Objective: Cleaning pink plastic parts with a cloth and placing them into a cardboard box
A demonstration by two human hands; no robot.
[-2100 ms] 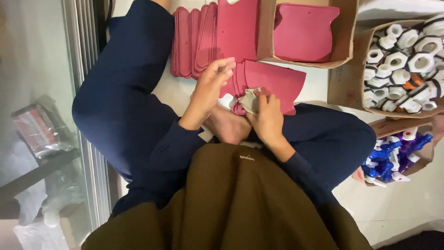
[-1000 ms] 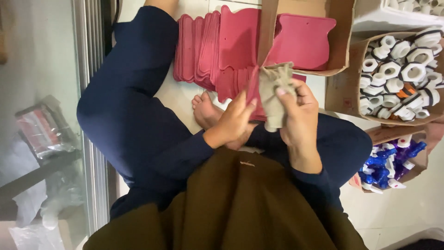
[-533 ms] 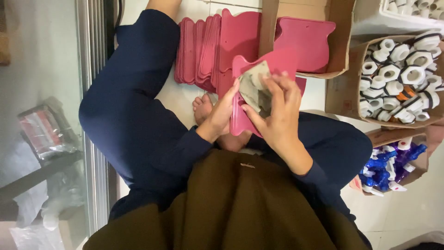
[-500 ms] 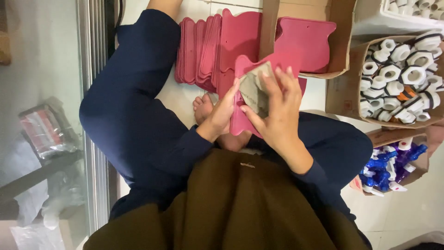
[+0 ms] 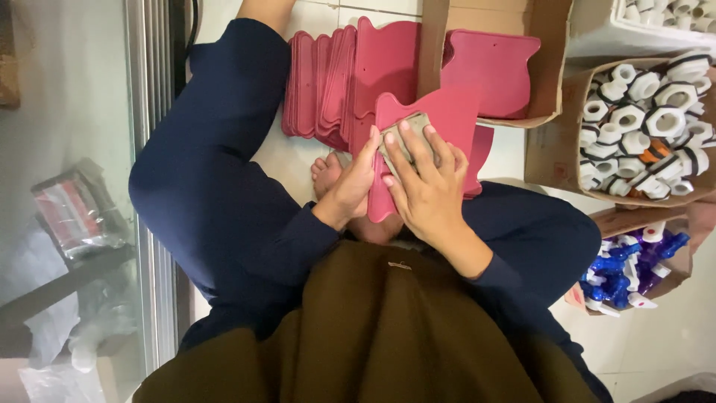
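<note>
I sit cross-legged on a tiled floor. My left hand point(image 5: 350, 179) grips the left edge of a flat pink shaped sheet point(image 5: 447, 112), held upright over my lap. Pressed flat against the sheet's face is my right hand point(image 5: 425, 183), with a small grey-beige cloth point(image 5: 406, 127) under its fingertips. Beyond my hands a stack of the same pink sheets point(image 5: 328, 75) lies fanned out on the floor. One more pink sheet point(image 5: 496, 67) rests inside an open cardboard box point(image 5: 556, 82).
At right a cardboard box of white hexagonal plastic nuts point(image 5: 649, 112) stands above a box of blue and white spray nozzles point(image 5: 634, 261). A metal window frame point(image 5: 149, 186) runs down the left, with glass and wrapped items point(image 5: 67, 216) behind it. My bare foot point(image 5: 328, 175) shows under the sheet.
I lifted a pink sheet from the floor pile and raised the cloth. The cloth was bunched in my right hand, then laid on the sheet; my right hand now presses it flatter and lower.
</note>
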